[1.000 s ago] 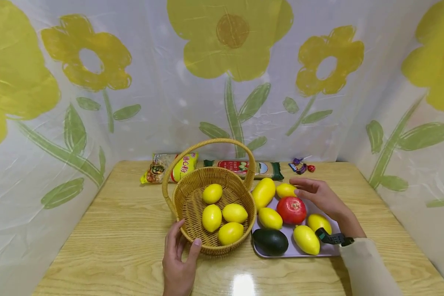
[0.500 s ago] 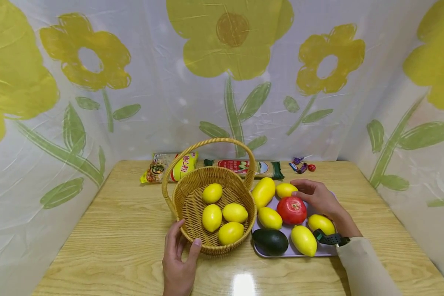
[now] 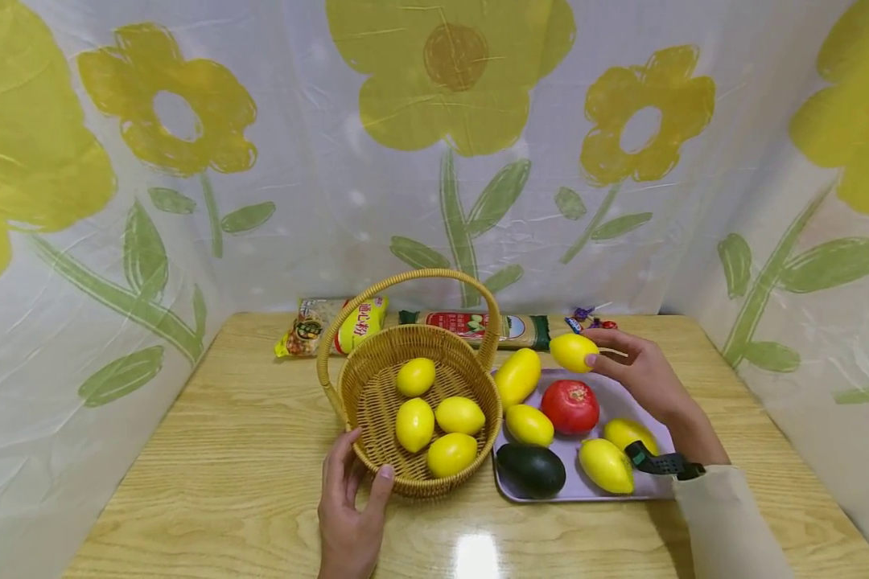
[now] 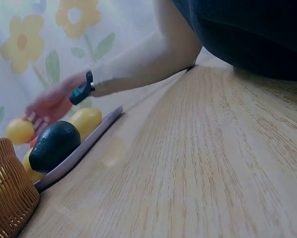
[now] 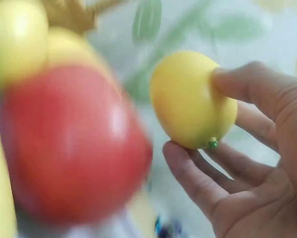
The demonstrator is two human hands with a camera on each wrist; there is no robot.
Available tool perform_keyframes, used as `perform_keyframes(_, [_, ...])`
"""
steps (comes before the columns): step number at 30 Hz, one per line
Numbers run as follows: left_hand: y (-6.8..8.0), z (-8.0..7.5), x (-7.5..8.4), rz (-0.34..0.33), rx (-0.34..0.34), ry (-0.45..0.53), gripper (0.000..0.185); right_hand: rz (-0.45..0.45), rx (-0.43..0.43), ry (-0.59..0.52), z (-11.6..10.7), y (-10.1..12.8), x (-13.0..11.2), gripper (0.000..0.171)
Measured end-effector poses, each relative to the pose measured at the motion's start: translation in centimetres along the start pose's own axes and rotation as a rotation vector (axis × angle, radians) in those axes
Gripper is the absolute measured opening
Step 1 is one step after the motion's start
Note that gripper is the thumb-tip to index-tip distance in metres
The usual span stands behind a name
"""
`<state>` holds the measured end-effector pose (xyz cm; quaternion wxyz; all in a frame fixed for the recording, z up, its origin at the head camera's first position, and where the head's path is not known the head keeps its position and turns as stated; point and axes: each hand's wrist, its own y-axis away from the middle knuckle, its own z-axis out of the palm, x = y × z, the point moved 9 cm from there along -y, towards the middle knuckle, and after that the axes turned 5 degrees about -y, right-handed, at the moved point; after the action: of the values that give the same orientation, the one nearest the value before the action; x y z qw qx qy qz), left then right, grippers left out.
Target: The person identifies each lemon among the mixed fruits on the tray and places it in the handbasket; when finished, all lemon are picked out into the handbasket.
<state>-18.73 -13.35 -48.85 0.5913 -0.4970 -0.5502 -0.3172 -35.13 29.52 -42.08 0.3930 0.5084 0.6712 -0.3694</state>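
My right hand (image 3: 633,366) pinches a yellow lemon (image 3: 574,351) (image 5: 190,101) between thumb and fingers and holds it just above the back of the lilac tray (image 3: 623,394). On the tray lie a red pomegranate (image 3: 570,406), a long yellow mango (image 3: 517,375), several lemons and a dark avocado (image 3: 530,470) (image 4: 54,145). My left hand (image 3: 351,503) rests against the near rim of the wicker basket (image 3: 376,402), thumb and fingers on its side. Several lemons (image 3: 438,426) lie inside the basket.
Along the back edge of the wooden table (image 3: 224,450) lie a bag of pasta (image 3: 329,326), a long noodle packet (image 3: 478,328) and a few wrapped sweets (image 3: 586,319). A flower-printed plastic sheet (image 3: 434,161) walls in the back and both sides.
My right hand closed on the lemon at the tray's back and lifted it off the tray, moving up and slightly away. The left hand and the basket stayed still.
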Motion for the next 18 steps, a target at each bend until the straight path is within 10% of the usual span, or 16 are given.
perform_keyframes(8, [0.0, 0.0, 0.0, 0.007, 0.0, -0.001, 0.062, -0.239, -0.317, -0.038, 9.5, 2.0, -8.6, 0.039])
perform_keyframes(18, [-0.1, 0.1, 0.1, 0.026, -0.001, 0.008, 0.062, -0.334, -0.502, 0.042, 19.2, 5.6, -12.2, 0.044])
